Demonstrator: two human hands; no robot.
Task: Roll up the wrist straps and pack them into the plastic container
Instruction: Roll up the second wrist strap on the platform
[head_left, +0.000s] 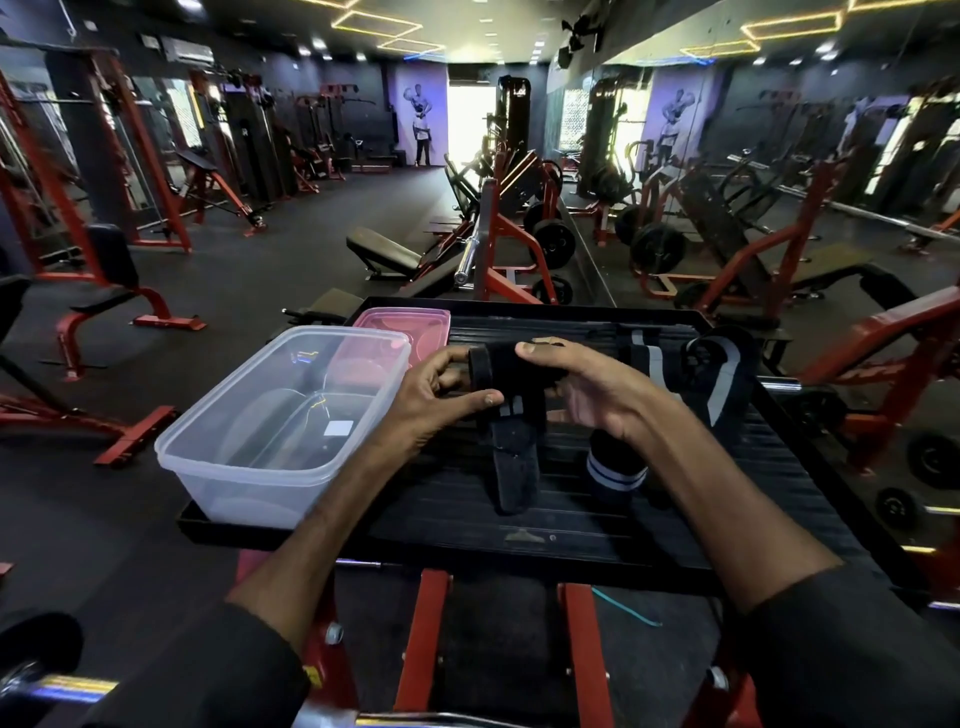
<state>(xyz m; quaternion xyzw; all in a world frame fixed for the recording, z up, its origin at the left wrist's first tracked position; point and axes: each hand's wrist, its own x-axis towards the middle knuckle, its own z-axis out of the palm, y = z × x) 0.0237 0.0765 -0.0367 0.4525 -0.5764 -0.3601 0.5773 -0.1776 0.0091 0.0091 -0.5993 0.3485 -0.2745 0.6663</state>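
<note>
We judged rolling underway: left hand (441, 389) and right hand (592, 389) both gripped the black wrist strap (506, 371); next, its hanging tail needed winding before the plastic container (249, 483)

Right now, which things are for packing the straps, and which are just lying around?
For the job: black strap held by left hand and right hand, rolled strap, striped straps, clear box, pink lid.
Just lying about: bench, weight plates, barbell.
</note>
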